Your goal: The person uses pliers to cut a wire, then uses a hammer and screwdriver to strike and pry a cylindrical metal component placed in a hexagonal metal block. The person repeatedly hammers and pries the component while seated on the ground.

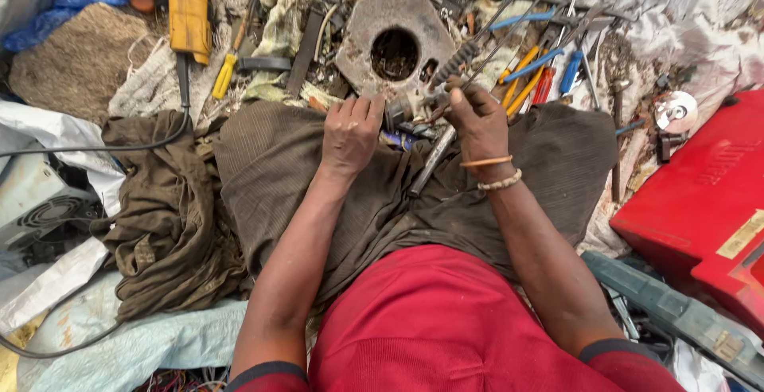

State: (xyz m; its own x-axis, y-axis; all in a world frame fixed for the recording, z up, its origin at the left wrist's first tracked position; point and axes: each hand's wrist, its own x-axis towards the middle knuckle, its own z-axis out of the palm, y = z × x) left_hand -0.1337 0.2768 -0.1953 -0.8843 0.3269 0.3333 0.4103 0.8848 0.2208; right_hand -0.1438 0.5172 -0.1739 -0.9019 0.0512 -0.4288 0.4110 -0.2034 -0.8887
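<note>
Between both hands [350,133] [475,117], small metal part [398,112].

A single head-worn camera looks steeply down from just above the seated person's chest, close over the red shirt [446,320] and brown lap cloth [398,177], facing forward across both forearms to the tool-strewn ground [493,34] beyond the knees, with no second view.

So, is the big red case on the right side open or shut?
Cannot tell for sure. The red case is cut off by the picture's edge; only its flat top shows, and no gap or latch is visible.
</note>
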